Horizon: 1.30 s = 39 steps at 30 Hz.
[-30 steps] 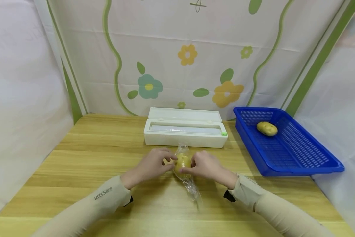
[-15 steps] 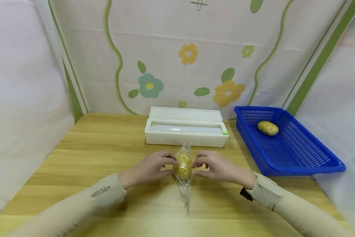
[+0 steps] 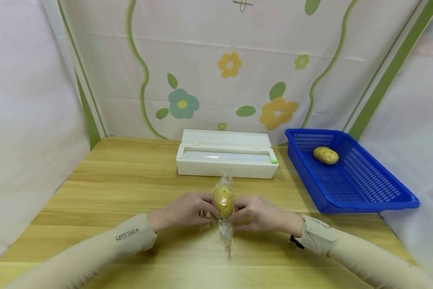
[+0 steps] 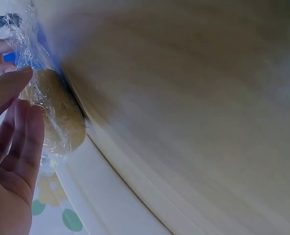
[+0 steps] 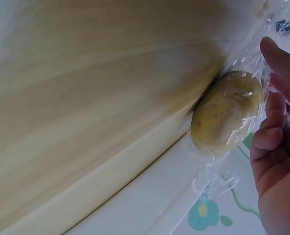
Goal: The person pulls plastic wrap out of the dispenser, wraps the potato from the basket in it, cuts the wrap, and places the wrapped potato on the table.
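A yellow potato (image 3: 224,202) wrapped in clear cling film lies on the wooden table, with a loose film tail (image 3: 225,233) running toward me and a shorter crumpled end on the far side. My left hand (image 3: 191,210) is at the potato's left, fingertips right at its near end, thumb and fingers apart in the left wrist view. My right hand (image 3: 257,214) is at the right, its fingers bent loosely beside the potato and its thumb (image 5: 278,56) overlapping the film tail in the right wrist view. Glossy wrinkled film covers the potato (image 5: 228,113) there.
A white cling film box (image 3: 227,169) with its lid up stands just beyond the potato, a film roll (image 3: 227,156) inside and a green slider at its right end. To the right, a blue plastic basket (image 3: 360,206) holds another potato (image 3: 326,155). A floral curtain hangs behind.
The film tail has swung from slanting right to pointing straight at me. My right hand drew back from the potato, then both hands shifted toward its near end.
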### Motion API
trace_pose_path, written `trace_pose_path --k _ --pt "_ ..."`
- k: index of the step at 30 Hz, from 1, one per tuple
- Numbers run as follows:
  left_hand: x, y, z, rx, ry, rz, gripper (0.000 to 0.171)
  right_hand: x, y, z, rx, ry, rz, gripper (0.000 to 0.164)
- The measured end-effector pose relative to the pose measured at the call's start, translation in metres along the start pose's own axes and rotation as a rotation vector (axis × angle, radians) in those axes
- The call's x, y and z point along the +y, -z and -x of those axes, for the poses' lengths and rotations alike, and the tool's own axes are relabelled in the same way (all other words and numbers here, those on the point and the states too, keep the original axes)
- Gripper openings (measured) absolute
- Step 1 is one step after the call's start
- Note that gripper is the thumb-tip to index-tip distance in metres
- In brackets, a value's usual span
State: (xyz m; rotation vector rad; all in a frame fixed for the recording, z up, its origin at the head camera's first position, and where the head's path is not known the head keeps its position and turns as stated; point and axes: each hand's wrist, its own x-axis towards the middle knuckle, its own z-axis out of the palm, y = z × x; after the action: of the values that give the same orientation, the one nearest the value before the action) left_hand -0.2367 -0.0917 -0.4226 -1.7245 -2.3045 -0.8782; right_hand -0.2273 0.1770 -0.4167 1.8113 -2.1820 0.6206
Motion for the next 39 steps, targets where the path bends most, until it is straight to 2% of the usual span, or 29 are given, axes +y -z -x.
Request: trace_pose_path --k 7,10,18,25,28,31,39 --pt "-0.001 -0.002 -0.001 -0.012 0.008 0.021 0.019 -0.004 -0.004 -0.005 0.002 0.041 0.036 0.012" --pt "0.0 -0.002 -0.001 -0.021 0.028 0.021 0.019 -0.004 -0.004 -0.005 0.019 -0.005 -0.024 0.01" --pt "0.003 0.0 -0.004 -0.009 0.102 -0.039 0.03 -0.005 -0.006 -0.002 0.11 -0.234 -0.238 0.001" --pt "0.005 -0.004 -0.009 0.026 0.16 -0.038 0.032 -0.005 -0.006 -0.002 0.114 -0.495 -0.362 0.007" --pt "0.005 -0.006 -0.011 0.044 0.192 -0.016 0.029 -0.005 -0.005 -0.002 0.109 -0.58 -0.394 0.009" --pt "0.003 -0.008 -0.013 0.072 0.213 0.042 0.025 -0.004 -0.005 -0.002 0.108 -0.625 -0.42 0.009" --pt "-0.003 -0.01 -0.016 0.162 0.251 0.233 0.017 -0.005 -0.004 -0.004 0.135 -0.665 -0.431 0.008"
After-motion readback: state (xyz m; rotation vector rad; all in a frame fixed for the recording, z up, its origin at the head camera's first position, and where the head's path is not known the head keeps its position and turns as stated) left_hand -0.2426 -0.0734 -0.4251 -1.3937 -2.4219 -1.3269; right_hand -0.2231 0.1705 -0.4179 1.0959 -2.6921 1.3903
